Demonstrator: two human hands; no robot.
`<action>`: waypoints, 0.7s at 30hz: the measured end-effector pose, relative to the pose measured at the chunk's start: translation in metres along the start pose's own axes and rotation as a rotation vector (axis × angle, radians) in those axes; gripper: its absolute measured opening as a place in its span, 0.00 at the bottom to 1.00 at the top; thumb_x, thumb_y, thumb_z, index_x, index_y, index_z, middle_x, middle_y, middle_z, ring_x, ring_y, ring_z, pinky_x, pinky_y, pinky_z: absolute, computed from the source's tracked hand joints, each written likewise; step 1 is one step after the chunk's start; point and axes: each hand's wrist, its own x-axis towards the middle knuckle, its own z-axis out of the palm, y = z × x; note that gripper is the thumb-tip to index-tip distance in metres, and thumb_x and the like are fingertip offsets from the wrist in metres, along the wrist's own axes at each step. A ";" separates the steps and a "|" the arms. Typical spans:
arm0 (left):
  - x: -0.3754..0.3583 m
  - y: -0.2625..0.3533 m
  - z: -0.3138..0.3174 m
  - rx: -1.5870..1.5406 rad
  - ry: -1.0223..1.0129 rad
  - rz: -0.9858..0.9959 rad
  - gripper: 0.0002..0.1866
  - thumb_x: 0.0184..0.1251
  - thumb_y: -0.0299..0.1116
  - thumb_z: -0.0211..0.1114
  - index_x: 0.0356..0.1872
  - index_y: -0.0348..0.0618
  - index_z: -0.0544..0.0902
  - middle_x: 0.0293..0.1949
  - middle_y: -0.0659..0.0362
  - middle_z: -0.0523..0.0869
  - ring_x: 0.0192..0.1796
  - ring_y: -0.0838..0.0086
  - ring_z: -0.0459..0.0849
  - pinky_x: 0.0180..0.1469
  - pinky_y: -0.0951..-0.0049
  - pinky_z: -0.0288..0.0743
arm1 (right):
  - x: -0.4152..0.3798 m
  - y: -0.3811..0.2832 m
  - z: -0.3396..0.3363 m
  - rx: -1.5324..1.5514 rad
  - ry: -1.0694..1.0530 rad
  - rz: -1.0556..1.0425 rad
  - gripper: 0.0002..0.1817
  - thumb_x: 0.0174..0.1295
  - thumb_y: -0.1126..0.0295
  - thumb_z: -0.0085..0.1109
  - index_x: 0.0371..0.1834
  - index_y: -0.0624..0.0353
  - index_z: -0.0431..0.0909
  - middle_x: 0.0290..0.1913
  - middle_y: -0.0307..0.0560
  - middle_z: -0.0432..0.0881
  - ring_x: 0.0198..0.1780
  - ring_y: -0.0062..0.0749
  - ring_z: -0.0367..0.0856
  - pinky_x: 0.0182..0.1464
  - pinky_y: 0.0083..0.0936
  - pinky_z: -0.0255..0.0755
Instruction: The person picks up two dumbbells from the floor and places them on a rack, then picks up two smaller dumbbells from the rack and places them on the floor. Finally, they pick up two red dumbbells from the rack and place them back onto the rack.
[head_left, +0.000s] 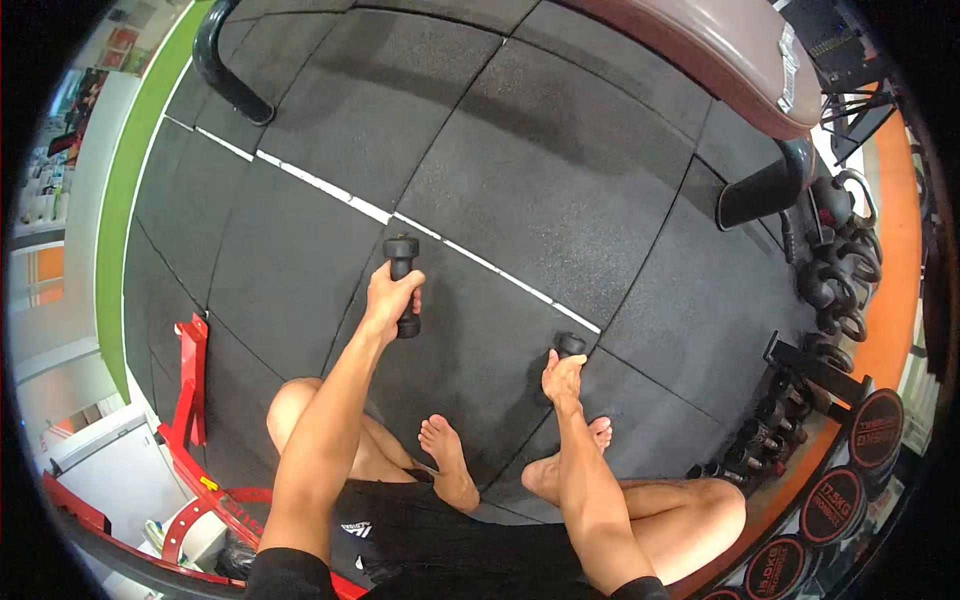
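Note:
My left hand (pixel 392 298) is wrapped round the handle of a small black dumbbell (pixel 402 248), which points away from me with both its ends showing. Farther right and a little nearer, my right hand (pixel 564 377) grips a second black dumbbell (pixel 570 345). Only the far end of that one shows; the rest is hidden behind the hand. Both arms reach forward over my bent legs and bare feet, and the dumbbells appear held above the black mat floor (pixel 480 340).
A padded brown bench (pixel 740 60) on black legs stands at the far right. Kettlebells (pixel 835 285) and a rack of dumbbells (pixel 755 445) line the right side, with large round-ended weights (pixel 832 505) nearer me. A red metal frame (pixel 193 380) is at left. A white line (pixel 325 187) crosses the floor.

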 end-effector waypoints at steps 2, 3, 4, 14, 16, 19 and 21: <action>0.023 -0.015 -0.009 0.066 0.039 0.008 0.07 0.58 0.25 0.64 0.36 0.41 0.76 0.21 0.62 0.77 0.19 0.78 0.76 0.22 0.74 0.72 | -0.002 -0.005 -0.002 0.003 -0.040 0.062 0.34 0.70 0.53 0.52 0.61 0.76 0.56 0.59 0.79 0.71 0.59 0.69 0.75 0.61 0.51 0.70; 0.034 -0.023 -0.013 0.100 0.076 0.005 0.09 0.57 0.25 0.65 0.38 0.41 0.77 0.21 0.62 0.77 0.19 0.78 0.76 0.21 0.74 0.71 | -0.001 -0.003 -0.001 0.042 -0.038 0.053 0.34 0.70 0.54 0.53 0.62 0.76 0.55 0.60 0.78 0.71 0.59 0.68 0.75 0.61 0.51 0.70; 0.046 -0.031 -0.017 0.121 0.112 0.007 0.09 0.57 0.24 0.65 0.38 0.40 0.76 0.21 0.62 0.77 0.19 0.78 0.76 0.21 0.74 0.72 | -0.001 -0.003 -0.001 0.050 -0.034 0.051 0.34 0.70 0.54 0.54 0.62 0.75 0.56 0.60 0.78 0.71 0.59 0.68 0.75 0.61 0.51 0.70; 0.127 -0.094 -0.078 0.658 0.477 0.014 0.22 0.55 0.33 0.71 0.49 0.34 0.77 0.40 0.45 0.87 0.40 0.55 0.87 0.45 0.58 0.80 | -0.003 0.001 -0.003 0.091 0.019 -0.019 0.32 0.69 0.56 0.56 0.57 0.76 0.58 0.56 0.78 0.73 0.57 0.70 0.76 0.59 0.50 0.70; 0.125 -0.091 -0.073 0.775 0.480 -0.014 0.28 0.56 0.41 0.72 0.54 0.35 0.76 0.50 0.40 0.85 0.57 0.46 0.82 0.59 0.55 0.75 | -0.002 0.003 -0.001 0.072 0.058 -0.069 0.31 0.69 0.56 0.55 0.57 0.75 0.57 0.55 0.79 0.73 0.55 0.71 0.76 0.58 0.52 0.70; 0.138 -0.105 -0.073 0.749 0.512 -0.072 0.30 0.58 0.45 0.72 0.55 0.34 0.76 0.49 0.40 0.85 0.55 0.47 0.83 0.58 0.56 0.76 | -0.007 0.001 -0.006 0.124 0.027 -0.047 0.32 0.69 0.56 0.55 0.58 0.76 0.57 0.55 0.80 0.72 0.56 0.71 0.75 0.59 0.53 0.69; 0.136 -0.097 -0.070 0.853 0.483 -0.068 0.32 0.57 0.48 0.74 0.55 0.32 0.76 0.50 0.39 0.84 0.56 0.47 0.83 0.59 0.57 0.77 | -0.004 0.008 0.004 0.128 0.148 -0.177 0.30 0.68 0.58 0.56 0.55 0.77 0.59 0.54 0.83 0.72 0.55 0.73 0.74 0.59 0.53 0.67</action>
